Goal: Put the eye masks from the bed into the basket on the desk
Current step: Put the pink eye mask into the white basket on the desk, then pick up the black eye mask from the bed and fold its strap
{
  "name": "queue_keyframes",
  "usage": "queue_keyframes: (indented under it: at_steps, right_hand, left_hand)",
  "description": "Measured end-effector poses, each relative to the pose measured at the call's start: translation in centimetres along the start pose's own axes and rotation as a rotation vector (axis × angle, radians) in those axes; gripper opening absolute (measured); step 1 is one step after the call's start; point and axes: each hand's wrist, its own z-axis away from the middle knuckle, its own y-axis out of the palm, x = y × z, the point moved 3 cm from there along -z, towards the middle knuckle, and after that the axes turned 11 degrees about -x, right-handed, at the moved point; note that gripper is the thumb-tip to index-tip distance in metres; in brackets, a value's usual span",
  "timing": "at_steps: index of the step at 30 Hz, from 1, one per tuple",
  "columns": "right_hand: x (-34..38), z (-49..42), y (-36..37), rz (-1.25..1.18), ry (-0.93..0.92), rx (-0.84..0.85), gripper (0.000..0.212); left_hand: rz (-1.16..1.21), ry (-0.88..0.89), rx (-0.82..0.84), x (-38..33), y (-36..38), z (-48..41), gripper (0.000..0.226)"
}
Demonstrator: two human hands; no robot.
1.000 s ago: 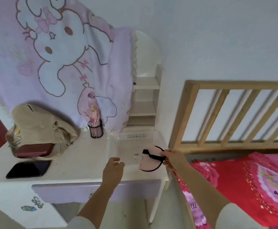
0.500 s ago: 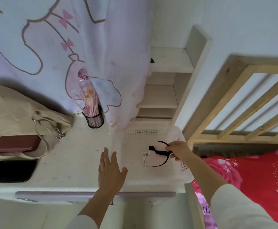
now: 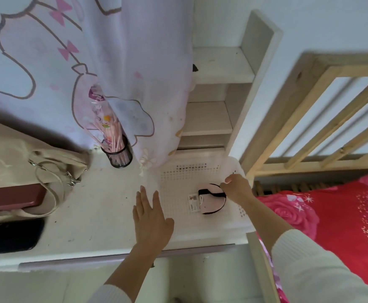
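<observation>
The step in hand seems to be the putting down of an eye mask into the white perforated plastic basket [image 3: 200,171], which stands on the pale desk [image 3: 95,204] at its right end, beside the wooden bed frame [image 3: 309,110]. The right hand [image 3: 236,188] reaches over the right wall of the basket. Its fingers are closed in a pinch on the black strap of the pale pink eye mask with black edging [image 3: 211,202]. The mask is low inside the basket, at or very near the floor of it; I cannot tell if it already rests there.

The left hand [image 3: 150,217] is open and flat, fingers spread, and holds nothing. It is over the desk just left of the basket, and its thumb reaches toward the front left corner of the basket.

As I judge it, the next move calls only for opening the pinch so the strap falls free, then lifting the hand out without catching the strap, and going back to the bed with the red flowered cover [image 3: 331,226], right of the basket, for any other mask.

The mask looks soft and rounded, folded or curved, with a small white printed label at its left side.
</observation>
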Motion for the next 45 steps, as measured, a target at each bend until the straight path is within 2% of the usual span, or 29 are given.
queue_keyframes:
  at_steps: [2, 5, 8, 13, 18, 21, 28, 31, 36, 45]
  right_hand:
    - [-0.5, 0.9, -1.9, -0.071, -0.023, -0.053, 0.014]
    - [-3.2, 3.5, -5.6, -0.23, 0.038, -0.173, 0.028]
    - [-7.9, 6.4, -9.5, -0.247, 0.09, -0.289, 0.026]
    - [-19.2, 12.3, -15.8, -0.28, 0.282, -0.413, 0.02]
    - [-32.1, 19.4, -21.7, -0.29, 0.488, -0.552, 0.021]
    - [-39.9, 22.8, -24.8, -0.301, 0.608, -0.597, 0.017]
    - [-56.4, 26.5, -31.2, -0.319, 0.76, -0.585, 0.008]
    - [-62.6, 26.4, -33.5, -0.34, 0.824, -0.587, 0.019]
    - [-71.1, 23.7, -36.6, -0.345, 0.876, -0.578, 0.036]
    - [-84.4, 12.8, -39.3, -0.303, 0.901, -0.624, 0.028]
  left_hand:
    - [0.021, 0.099, -0.006, -2.4, -0.4, -0.6, 0.082]
    - [0.09, 0.248, 0.037, -8.0, -0.3, -0.8, 0.075]
    - [0.108, 0.42, 0.075, -14.7, 1.1, 1.4, 0.066]
    - [0.116, 0.738, 0.22, -24.7, 5.4, 9.2, 0.063]
    - [0.048, 0.94, 0.414, -34.0, 10.3, 19.1, 0.07]
    - [0.013, 1.044, 0.467, -39.2, 13.1, 26.0, 0.068]
    - [-0.03, 1.153, 0.575, -50.2, 20.7, 39.9, 0.063]
    - [-0.058, 1.19, 0.603, -54.0, 24.4, 43.0, 0.065]
    - [-0.116, 1.238, 0.61, -60.3, 30.8, 44.6, 0.065]
    - [-0.116, 1.227, 0.69, -71.1, 47.1, 44.9, 0.065]
